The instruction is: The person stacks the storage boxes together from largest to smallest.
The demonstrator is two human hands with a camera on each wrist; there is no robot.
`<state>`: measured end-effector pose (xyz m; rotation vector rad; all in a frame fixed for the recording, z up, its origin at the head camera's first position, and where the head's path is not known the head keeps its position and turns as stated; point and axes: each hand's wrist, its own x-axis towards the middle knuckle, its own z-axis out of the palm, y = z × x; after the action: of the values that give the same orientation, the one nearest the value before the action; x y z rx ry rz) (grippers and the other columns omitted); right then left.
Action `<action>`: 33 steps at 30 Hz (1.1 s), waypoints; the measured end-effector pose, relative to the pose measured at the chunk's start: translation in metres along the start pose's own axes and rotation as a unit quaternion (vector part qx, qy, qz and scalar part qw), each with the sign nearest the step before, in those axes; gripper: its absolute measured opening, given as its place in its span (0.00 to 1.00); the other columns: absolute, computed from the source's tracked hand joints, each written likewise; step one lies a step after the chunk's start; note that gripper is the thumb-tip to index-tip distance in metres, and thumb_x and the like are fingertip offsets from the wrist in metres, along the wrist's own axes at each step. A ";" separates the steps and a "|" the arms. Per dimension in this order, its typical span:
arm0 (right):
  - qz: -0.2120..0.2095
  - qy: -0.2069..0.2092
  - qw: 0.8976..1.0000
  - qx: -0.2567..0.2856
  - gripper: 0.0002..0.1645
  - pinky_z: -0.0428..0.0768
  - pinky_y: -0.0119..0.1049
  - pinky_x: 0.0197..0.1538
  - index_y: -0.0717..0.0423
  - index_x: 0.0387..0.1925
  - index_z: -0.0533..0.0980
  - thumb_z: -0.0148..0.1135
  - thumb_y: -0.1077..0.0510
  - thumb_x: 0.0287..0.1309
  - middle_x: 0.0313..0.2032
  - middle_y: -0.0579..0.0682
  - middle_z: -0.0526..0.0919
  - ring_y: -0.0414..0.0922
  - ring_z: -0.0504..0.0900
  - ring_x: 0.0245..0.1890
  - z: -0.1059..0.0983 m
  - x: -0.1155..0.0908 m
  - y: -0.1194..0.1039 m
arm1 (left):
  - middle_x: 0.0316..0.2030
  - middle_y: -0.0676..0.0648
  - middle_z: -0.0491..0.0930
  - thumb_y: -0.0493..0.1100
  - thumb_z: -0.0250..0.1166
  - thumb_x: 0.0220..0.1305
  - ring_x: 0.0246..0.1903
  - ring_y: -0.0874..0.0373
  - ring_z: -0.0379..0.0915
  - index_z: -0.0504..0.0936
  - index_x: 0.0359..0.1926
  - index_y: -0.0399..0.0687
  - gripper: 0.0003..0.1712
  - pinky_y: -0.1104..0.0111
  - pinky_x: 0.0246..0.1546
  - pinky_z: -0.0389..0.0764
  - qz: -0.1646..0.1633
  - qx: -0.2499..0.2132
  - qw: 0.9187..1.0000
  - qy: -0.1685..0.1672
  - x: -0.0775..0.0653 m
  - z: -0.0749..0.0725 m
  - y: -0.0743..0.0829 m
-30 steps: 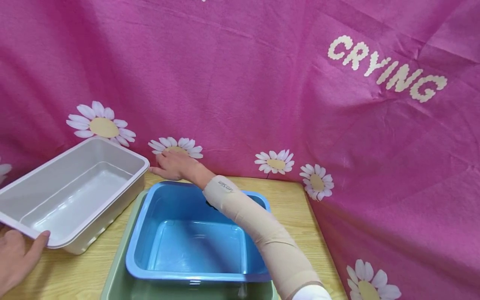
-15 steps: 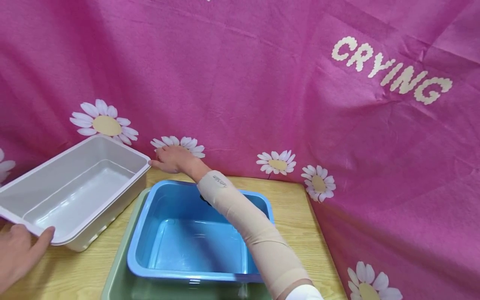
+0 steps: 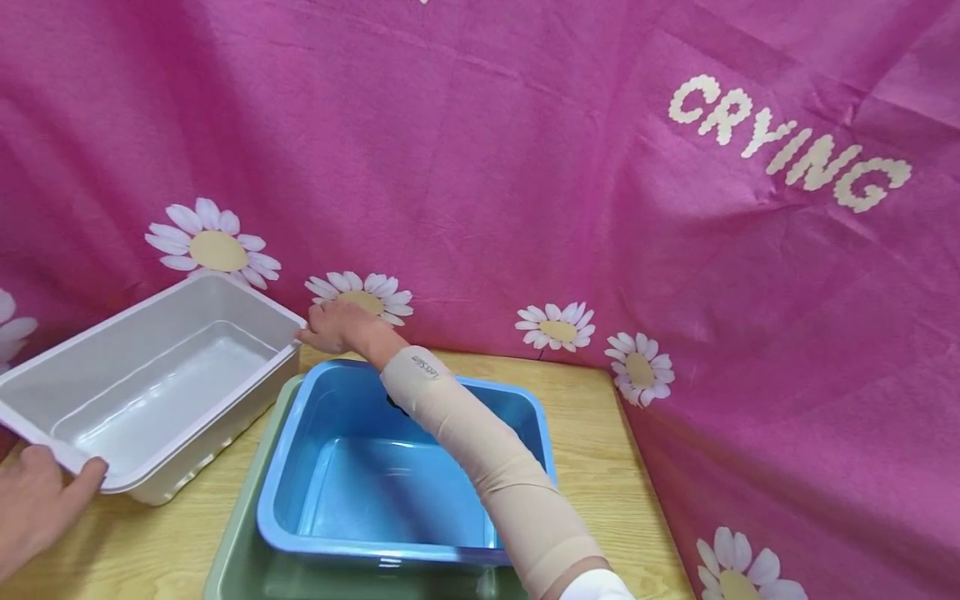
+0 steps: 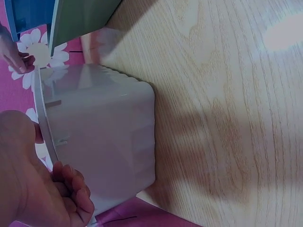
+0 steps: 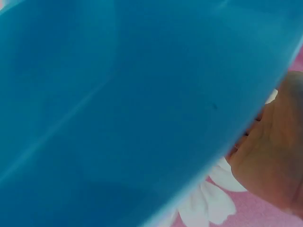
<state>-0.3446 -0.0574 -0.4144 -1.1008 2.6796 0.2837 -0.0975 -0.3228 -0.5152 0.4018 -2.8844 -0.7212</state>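
Note:
A grey plastic tub (image 3: 161,392) stands at the left of the table, its inside bare. My left hand (image 3: 45,508) holds its near rim, thumb over the top; in the left wrist view the fingers of this left hand (image 4: 42,184) curl below the rim, against the end wall. At the tub's far right corner my right hand (image 3: 333,327) pinches the rim, its fingertips partly hidden. The right forearm, in a beige sleeve, crosses above a blue tub (image 3: 405,550). Blue plastic fills most of the right wrist view, with the right hand (image 5: 270,142) beyond its edge.
The blue tub sits inside a larger green tub (image 3: 243,517), right beside the grey one. Under them is a wood-grain table (image 3: 592,433). A pink cloth (image 3: 465,167) with daisies hangs along the back and right side.
My right hand has shifted slightly left onto the grey tub's corner, its fingers closing at the rim. The left hand keeps its hold, and the tubs stay nearly in place.

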 end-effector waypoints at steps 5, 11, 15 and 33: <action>0.007 -0.004 1.000 0.020 0.31 0.68 0.31 0.61 0.50 0.67 0.68 0.43 0.38 0.74 0.62 0.46 0.74 0.41 0.72 0.60 0.006 0.002 0.000 | 0.19 0.32 0.63 0.48 0.52 0.65 0.18 0.43 0.65 0.58 0.34 0.15 0.31 0.56 0.19 0.65 0.014 -0.011 1.000 0.006 -0.002 -0.003 0.000; 0.007 -0.007 0.999 0.037 0.31 0.68 0.32 0.61 0.51 0.66 0.69 0.44 0.38 0.74 0.61 0.46 0.75 0.41 0.73 0.59 0.012 0.005 0.001 | 0.20 0.30 0.64 0.47 0.53 0.64 0.19 0.40 0.66 0.59 0.33 0.15 0.30 0.53 0.20 0.66 0.027 -0.015 0.999 0.015 -0.001 -0.006 0.000; 0.006 -0.017 0.998 0.052 0.30 0.68 0.32 0.62 0.52 0.66 0.70 0.43 0.39 0.75 0.61 0.47 0.76 0.42 0.73 0.60 0.013 0.007 0.002 | 0.23 0.26 0.64 0.47 0.52 0.65 0.21 0.35 0.69 0.60 0.34 0.14 0.30 0.49 0.24 0.68 0.031 -0.006 0.999 0.008 -0.001 -0.007 -0.001; 0.003 -0.012 0.993 0.118 0.24 0.75 0.30 0.40 0.55 0.49 0.79 0.46 0.43 0.76 0.34 0.47 0.79 0.41 0.78 0.37 0.020 0.010 0.008 | 0.19 0.40 0.67 0.46 0.55 0.64 0.18 0.46 0.64 0.69 0.27 0.26 0.22 0.56 0.17 0.63 0.084 -0.014 0.996 0.040 0.010 -0.006 -0.006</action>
<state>-0.3545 -0.0533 -0.4356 -1.0118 2.6130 -0.0197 -0.1042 -0.3334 -0.5116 0.1779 -2.7878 -0.7009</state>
